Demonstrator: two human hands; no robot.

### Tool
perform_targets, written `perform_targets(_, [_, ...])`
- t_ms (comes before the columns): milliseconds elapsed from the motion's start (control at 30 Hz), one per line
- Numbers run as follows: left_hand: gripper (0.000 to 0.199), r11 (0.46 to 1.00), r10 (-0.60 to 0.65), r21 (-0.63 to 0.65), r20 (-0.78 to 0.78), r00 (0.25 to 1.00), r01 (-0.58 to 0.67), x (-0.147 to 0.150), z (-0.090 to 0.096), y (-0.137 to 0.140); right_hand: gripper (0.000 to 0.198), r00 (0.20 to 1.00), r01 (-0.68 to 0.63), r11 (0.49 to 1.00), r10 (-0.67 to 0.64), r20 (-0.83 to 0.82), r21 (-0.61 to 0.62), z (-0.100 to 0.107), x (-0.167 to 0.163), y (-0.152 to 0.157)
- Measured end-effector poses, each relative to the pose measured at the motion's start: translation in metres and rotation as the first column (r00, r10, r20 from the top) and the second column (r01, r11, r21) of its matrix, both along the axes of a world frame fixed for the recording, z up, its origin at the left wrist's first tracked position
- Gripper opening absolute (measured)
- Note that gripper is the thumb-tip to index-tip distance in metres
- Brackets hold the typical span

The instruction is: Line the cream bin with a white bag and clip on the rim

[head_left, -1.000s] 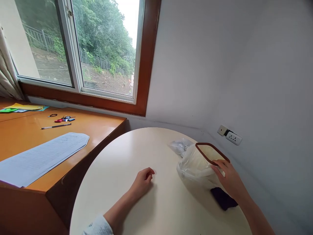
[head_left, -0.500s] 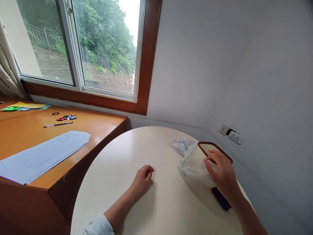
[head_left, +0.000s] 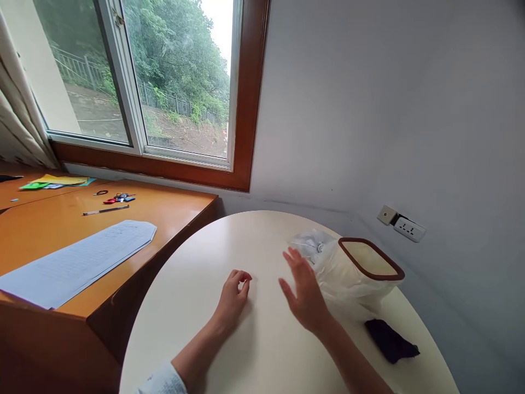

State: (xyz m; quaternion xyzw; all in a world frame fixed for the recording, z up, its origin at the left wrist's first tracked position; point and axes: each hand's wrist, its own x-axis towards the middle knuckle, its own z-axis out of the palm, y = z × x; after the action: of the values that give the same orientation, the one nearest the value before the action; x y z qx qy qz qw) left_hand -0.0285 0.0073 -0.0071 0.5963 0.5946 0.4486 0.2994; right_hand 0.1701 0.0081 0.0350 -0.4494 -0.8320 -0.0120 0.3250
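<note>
My left hand (head_left: 234, 295) rests on the pale round table (head_left: 180, 306), its fingers loosely curled with the thumb close to the index finger. Nothing shows in it. To its right, my right hand (head_left: 304, 293) is open and holds nothing, fingers spread over the table. Just beyond it stands a cream container with a brown rim (head_left: 400, 274), its sides wrapped in a translucent plastic bag (head_left: 340, 282). Behind my right hand lies another clear plastic bag (head_left: 308, 241) with something greyish in it. A dark, crumpled cloth item (head_left: 391, 340) lies right of my right forearm.
An orange-brown desk (head_left: 184, 210) adjoins on the left, with paper sheets (head_left: 82, 260), a pen (head_left: 105, 210), keys (head_left: 120, 198) and coloured papers (head_left: 61, 179). A wall with a socket (head_left: 409, 227) bounds the right; a window (head_left: 184, 82) is ahead.
My right hand has moved left, away from the brown-rimmed container, and its fingers have spread. The dark cloth item is now more fully in view. My left hand has hardly moved.
</note>
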Motion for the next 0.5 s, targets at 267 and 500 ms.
perform_targets(267, [0.019, 1.0, 0.004, -0.015, 0.012, 1.0, -0.004, 0.0, -0.003, 0.008, 0.053, 0.942, 0.032, 0.91, 0.111, 0.318, -0.413, -0.065, -0.01, 0.004])
perform_targets(500, [0.019, 0.999, -0.016, -0.039, 0.019, 1.0, 0.016, 0.005, -0.003, 0.008, 0.056, 0.945, 0.062, 0.859, 0.113, 0.308, -0.508, -0.061, -0.009, 0.007])
